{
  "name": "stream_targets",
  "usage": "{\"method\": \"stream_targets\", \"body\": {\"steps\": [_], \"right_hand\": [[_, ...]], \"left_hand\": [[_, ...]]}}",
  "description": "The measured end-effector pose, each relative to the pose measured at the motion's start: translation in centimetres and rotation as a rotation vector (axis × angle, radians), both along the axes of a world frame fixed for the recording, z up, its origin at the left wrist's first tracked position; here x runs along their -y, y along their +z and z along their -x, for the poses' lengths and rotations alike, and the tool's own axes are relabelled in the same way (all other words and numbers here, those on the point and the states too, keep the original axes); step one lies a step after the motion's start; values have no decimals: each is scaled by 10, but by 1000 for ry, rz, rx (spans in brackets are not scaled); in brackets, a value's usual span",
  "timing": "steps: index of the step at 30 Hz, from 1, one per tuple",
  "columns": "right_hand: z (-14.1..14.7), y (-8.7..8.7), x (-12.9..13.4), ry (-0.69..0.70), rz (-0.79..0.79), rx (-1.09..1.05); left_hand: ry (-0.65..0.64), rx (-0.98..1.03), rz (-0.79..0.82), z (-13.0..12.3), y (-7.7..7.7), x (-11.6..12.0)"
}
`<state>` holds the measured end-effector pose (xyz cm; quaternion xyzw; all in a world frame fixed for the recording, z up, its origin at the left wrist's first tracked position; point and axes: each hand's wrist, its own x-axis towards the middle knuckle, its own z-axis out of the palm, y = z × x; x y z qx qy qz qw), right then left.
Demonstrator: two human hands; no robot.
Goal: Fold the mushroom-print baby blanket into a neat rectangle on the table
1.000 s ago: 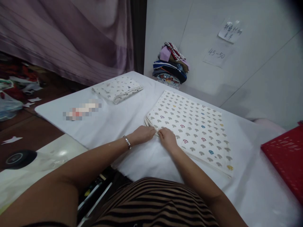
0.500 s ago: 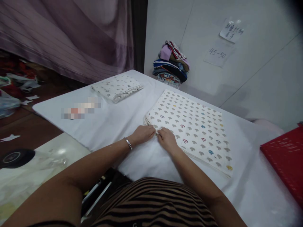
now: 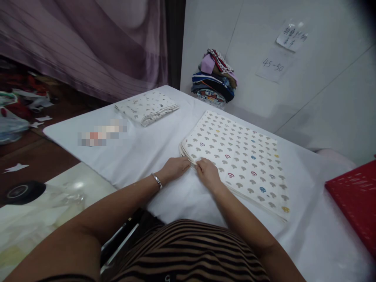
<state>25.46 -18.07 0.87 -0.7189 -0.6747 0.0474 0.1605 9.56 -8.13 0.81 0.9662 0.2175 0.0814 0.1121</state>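
Observation:
A folded white cloth [image 3: 235, 156] printed with grey and coloured mushrooms lies flat on the white-covered table [image 3: 147, 156]. My left hand [image 3: 175, 167], with a bracelet at its wrist, is closed at the cloth's near left corner. Close beside it my right hand [image 3: 208, 172] pinches the same corner, thumb and fingers on the layered edge. Several layers show along that left side. Farther back on the left lies a second folded cloth [image 3: 147, 107] with a small dark print, out of reach of both hands.
A blurred-out patch [image 3: 101, 133] covers something at the table's left. A red object [image 3: 352, 199] stands at the right edge. Behind the table, stacked clothes [image 3: 214, 78] rest by the wall, which bears paper notes [image 3: 273, 67]. A black round object [image 3: 25, 192] lies lower left.
My left hand has shifted slightly left, leaving a small gap between the hands. The right hand stays at the cloth's corner. The whole view has turned a little.

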Motion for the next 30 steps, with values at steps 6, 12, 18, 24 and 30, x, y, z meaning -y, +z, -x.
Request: {"method": "stream_targets", "body": {"steps": [6,12,18,24,30], "right_hand": [[3,1,1,24,22,59],[5,3,3,54,1,72],[4,0,2,35,2,83],[4,-2,0,28,-8,55],[-2,-7,7,19,-61,13]], "left_hand": [[33,27,-9,-1,-3,2],[32,37,-16,-2,-2,1],[23,72,-76,-1,-2,1],[-114,168,-247,-7,5,-3],[-220,128,-306,-18,2,-13]]}}
